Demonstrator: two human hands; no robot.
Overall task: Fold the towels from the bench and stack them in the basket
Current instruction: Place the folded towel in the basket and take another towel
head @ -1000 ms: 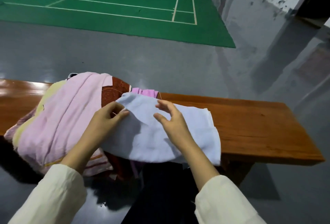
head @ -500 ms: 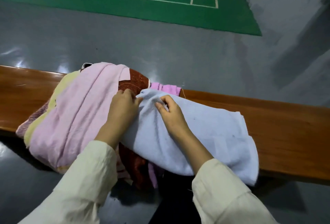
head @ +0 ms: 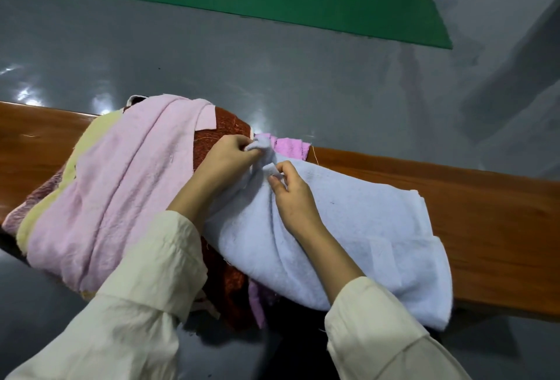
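Head view: left hand (head: 225,156) and right hand (head: 291,194) pinch the blue towel's (head: 363,228) corner (likely to lift it for folding).

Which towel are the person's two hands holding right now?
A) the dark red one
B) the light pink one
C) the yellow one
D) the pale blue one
D: the left hand and the right hand each pinch a bunched bit of the pale blue towel near its far corner, while the light pink towel lies untouched beside them.
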